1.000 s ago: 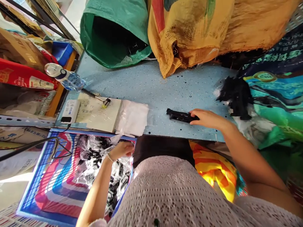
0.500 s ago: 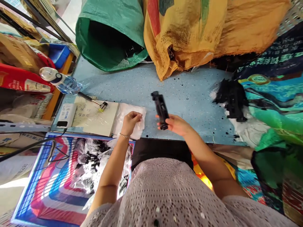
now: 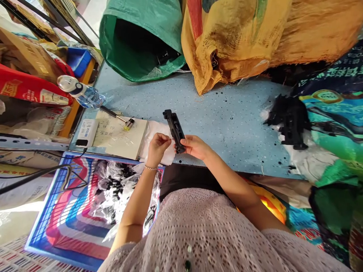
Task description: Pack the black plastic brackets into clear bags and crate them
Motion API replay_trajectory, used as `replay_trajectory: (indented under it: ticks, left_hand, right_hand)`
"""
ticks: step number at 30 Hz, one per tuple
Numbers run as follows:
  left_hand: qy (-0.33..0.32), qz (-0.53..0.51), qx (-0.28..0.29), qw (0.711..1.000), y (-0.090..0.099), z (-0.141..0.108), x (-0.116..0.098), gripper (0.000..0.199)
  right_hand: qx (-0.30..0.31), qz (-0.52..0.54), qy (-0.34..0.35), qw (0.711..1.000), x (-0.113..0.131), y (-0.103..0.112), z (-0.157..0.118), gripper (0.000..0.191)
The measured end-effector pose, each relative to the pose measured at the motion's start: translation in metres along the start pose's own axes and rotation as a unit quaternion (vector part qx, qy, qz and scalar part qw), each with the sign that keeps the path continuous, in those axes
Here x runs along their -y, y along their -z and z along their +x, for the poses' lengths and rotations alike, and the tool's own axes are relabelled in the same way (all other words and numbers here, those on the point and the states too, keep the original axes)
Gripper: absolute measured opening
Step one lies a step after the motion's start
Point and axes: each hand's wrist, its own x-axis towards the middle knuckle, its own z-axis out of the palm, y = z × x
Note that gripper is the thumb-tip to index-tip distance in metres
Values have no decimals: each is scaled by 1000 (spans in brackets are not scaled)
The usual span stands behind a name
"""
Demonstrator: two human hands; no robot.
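Note:
In my right hand is a long black plastic part with openings along its length. My thumb and fingers close on its near end, and its far end tilts up and away to the left. Close beside it, my left hand has thumb and fingertips pinched together; what they hold, if anything, is too small to make out. Under and around the left hand lies a stack of thin clear plastic bags on the blue speckled table.
Left of the bags are a cardboard sheet with handwriting, a black-handled tool, a white device and a water bottle. Below is a blue basket with bagged black parts. A green sack, orange sack and black parts surround the table.
My right hand has carried the black part leftward, up to my left hand. My left hand stays pinched over the bags. The whole view has shifted slightly.

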Motion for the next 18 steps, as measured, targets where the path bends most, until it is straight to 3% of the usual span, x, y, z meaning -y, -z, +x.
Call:
replay_trajectory:
  ticks: [1, 4, 6, 9, 11, 14, 18]
  left_hand:
    - [-35, 93, 5, 995, 4, -2, -3, 5]
    - [-119, 327, 22, 937, 17, -6, -12, 34]
    - [-141, 380, 31, 914, 20, -6, -14, 45]
    - [-158, 363, 28, 918, 16, -3, -13, 55]
    - [-166, 329, 30, 929, 11, -5, -11, 61]
    - [-216, 298, 45, 929, 2, -18, -11, 68]
    - [-337, 267, 157, 889, -16, -51, -14, 76]
  right_hand:
    - [-22, -14, 6, 1000, 0, 3, -1, 43]
    - [-113, -105, 40, 987, 0, 15, -9, 45]
    - [-164, -201, 81, 962, -2, 20, -22, 48]
    - [-130, -277, 100, 947, -9, 20, -46, 57]
    - [-72, -274, 46, 958, -13, 19, -59, 55]
    - [-63, -241, -46, 967, -16, 18, -65, 59]
    - [-56, -81, -49, 994, -17, 16, -50, 94]
